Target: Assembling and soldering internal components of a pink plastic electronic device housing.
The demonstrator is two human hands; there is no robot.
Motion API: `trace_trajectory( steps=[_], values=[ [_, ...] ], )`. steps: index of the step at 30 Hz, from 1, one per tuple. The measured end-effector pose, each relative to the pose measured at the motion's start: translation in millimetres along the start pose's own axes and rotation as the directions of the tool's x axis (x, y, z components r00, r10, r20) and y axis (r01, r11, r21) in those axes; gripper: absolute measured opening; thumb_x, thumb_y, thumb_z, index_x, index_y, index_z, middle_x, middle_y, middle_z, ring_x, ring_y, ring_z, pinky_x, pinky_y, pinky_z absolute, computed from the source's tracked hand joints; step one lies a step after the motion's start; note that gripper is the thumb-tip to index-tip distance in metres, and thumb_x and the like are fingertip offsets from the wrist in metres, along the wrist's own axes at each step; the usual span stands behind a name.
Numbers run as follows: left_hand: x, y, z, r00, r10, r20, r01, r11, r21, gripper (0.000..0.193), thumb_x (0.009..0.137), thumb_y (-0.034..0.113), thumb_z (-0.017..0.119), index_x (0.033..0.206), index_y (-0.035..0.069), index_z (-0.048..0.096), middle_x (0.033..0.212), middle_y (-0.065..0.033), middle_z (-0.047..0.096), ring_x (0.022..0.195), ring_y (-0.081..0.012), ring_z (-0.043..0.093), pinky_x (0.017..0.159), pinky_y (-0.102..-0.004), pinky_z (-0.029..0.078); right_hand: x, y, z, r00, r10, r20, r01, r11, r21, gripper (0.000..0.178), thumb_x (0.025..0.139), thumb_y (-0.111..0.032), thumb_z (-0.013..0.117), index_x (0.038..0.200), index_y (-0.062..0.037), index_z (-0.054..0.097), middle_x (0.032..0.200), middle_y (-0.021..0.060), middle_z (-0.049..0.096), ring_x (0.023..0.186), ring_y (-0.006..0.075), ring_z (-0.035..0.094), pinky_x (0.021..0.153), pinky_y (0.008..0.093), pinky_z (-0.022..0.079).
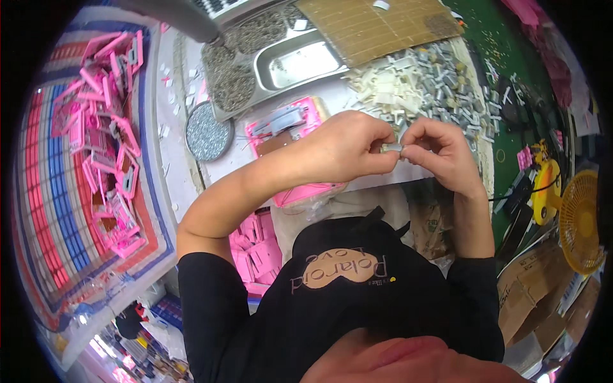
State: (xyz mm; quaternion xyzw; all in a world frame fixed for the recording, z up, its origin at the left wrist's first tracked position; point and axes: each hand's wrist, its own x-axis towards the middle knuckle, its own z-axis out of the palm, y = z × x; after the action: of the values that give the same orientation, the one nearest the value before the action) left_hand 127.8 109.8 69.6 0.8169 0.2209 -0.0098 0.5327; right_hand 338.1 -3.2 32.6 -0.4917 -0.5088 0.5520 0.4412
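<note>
Both hands meet over the right half of the worktable. My left hand pinches a small silver-grey part, perhaps a little motor, between thumb and fingertips. From the other side my right hand closes thumb and forefinger at the end of the same part; its exact shape is mostly hidden by the fingers. Under my left forearm lies a pink plastic housing with a grey piece set in it. Just beyond the fingers spreads a heap of white plastic parts mixed with small grey metal pieces.
A metal tray of screws and a round dish of tiny silver pieces stand left of the housing. Cardboard lies at the back. Pink housings cover the striped cloth far left. A yellow fan stands far right.
</note>
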Motion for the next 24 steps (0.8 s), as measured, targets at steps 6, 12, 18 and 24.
trace_trajectory(
  steps=[6,12,18,24],
  values=[
    [82,5,-44,0.938,0.042,0.343,0.035,0.976,-0.216,0.031,0.095,0.032,0.075,0.108,0.004,0.075,0.083,-0.0004,0.071,0.071,-0.0076,0.058,0.062,-0.0271,0.048,-30,8,-21,0.986,-0.004,-0.169,0.061,0.941,0.333,0.007,0.096,-0.005,0.069,0.097,0.0015,0.064,0.089,0.0090,0.069,0.077,0.0153,0.069,0.067,0.0266,0.056],
    [225,-51,-54,0.859,0.094,-0.504,0.101,0.933,0.346,0.025,0.085,0.022,0.069,0.091,-0.001,0.076,0.090,-0.0228,0.074,0.085,-0.0361,0.074,0.081,-0.0460,0.058,-40,27,-4,0.966,0.033,-0.256,0.115,0.835,0.539,0.013,0.104,-0.014,0.060,0.103,-0.0018,0.055,0.090,0.0139,0.071,0.075,0.0199,0.072,0.063,0.0273,0.057],
    [254,-38,-31,0.808,0.137,-0.573,0.202,0.849,0.488,0.024,0.083,0.023,0.068,0.088,0.002,0.078,0.089,-0.0240,0.074,0.084,-0.0404,0.073,0.081,-0.0499,0.057,-59,49,-16,0.939,0.065,-0.337,0.143,0.819,0.556,0.014,0.100,-0.012,0.067,0.098,-0.0005,0.059,0.085,0.0111,0.069,0.069,0.0139,0.067,0.061,0.0250,0.054],
    [265,-44,-24,0.805,0.148,-0.574,0.249,0.794,0.555,0.023,0.083,0.020,0.067,0.087,0.000,0.078,0.089,-0.0261,0.074,0.085,-0.0419,0.073,0.079,-0.0503,0.058,-63,48,-16,0.931,0.000,-0.364,0.201,0.833,0.515,0.009,0.096,-0.005,0.071,0.094,0.0011,0.064,0.084,0.0086,0.067,0.071,0.0128,0.065,0.063,0.0239,0.053]
  ],
)
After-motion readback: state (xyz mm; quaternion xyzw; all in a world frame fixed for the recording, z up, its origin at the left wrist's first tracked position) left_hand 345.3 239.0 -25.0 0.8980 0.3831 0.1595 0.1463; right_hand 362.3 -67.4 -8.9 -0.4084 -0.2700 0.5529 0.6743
